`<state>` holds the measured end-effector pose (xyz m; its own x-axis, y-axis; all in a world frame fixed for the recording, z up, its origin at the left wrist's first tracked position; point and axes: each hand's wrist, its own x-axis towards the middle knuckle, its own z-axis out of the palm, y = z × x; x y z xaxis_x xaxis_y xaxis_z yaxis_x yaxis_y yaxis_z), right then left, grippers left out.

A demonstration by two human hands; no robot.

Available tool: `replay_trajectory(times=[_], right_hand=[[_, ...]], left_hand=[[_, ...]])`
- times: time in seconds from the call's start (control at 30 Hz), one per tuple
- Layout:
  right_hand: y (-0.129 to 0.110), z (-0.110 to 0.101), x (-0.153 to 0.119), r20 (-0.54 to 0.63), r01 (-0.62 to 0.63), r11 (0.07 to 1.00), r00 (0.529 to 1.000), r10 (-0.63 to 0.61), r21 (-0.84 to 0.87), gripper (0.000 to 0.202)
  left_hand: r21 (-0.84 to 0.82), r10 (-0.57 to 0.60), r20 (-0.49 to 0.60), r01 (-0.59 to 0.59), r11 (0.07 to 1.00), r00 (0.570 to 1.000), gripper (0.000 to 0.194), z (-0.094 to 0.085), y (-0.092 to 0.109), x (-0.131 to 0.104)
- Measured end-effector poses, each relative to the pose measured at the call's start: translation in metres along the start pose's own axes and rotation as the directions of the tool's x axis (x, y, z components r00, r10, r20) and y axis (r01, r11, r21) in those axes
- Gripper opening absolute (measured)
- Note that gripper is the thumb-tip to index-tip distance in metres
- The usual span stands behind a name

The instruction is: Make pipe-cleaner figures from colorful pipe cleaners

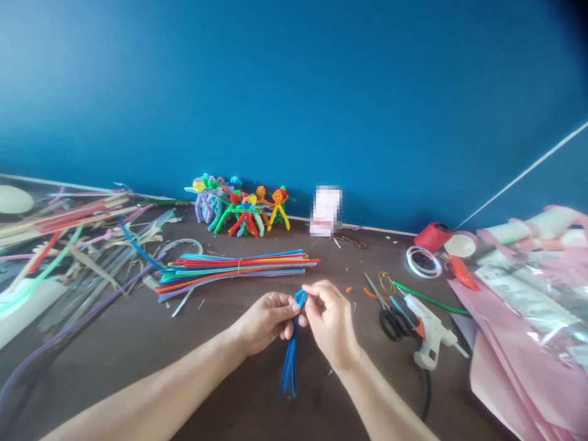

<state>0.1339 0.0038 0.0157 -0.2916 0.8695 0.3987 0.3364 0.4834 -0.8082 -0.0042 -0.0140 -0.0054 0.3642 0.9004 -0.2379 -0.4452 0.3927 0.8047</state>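
Note:
Blue pipe cleaners [289, 364] hang as a bundle between my hands, their loose ends pointing down toward me and a small loop at the top. My left hand [271, 315] pinches the bundle just below the loop, thumb and fingers pressed together. On the other side, my right hand [328, 315] has its thumb and forefinger closed on the loop's right edge. Beyond my hands lies a bundle of multicoloured pipe cleaners [234, 269], tied at its middle.
Small pipe-cleaner figures [245, 214] stand by the blue wall. Scissors [390, 318], a white glue gun [434, 334], tape rolls [423, 262] and pink sheets [500, 380] lie at right. Loose strips [87, 257] pile up at left.

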Motion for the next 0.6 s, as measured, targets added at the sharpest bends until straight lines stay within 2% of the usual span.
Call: replay_trajectory(times=[0.17,0.3,0.43,0.6], right_hand=[[-0.0003,0.0009,0.001,-0.029,0.036,0.998,0.999,-0.038,-0.045,0.018],[0.0012,0.0015,0.0012,-0.054,0.016,0.998,0.998,-0.019,-0.053,0.016],[0.0028,0.0004,0.0004,-0.028,-0.012,0.998,1.0,0.01,-0.061,0.019],[0.0051,-0.0023,0.0004,-0.015,0.044,0.99,0.999,-0.046,-0.132,0.02]], left_hand=[[0.019,0.021,-0.004,-0.021,1.0,1.0,0.02,0.0013,-0.0016,0.0001],[0.017,0.04,-0.039,-0.04,0.999,0.998,0.021,0.0017,-0.0016,0.0006],[-0.001,0.007,-0.001,-0.007,1.0,1.0,0.02,0.0,0.0006,0.0003],[-0.004,-0.016,0.033,0.016,1.0,0.999,0.02,-0.0014,0.0021,-0.0008]])
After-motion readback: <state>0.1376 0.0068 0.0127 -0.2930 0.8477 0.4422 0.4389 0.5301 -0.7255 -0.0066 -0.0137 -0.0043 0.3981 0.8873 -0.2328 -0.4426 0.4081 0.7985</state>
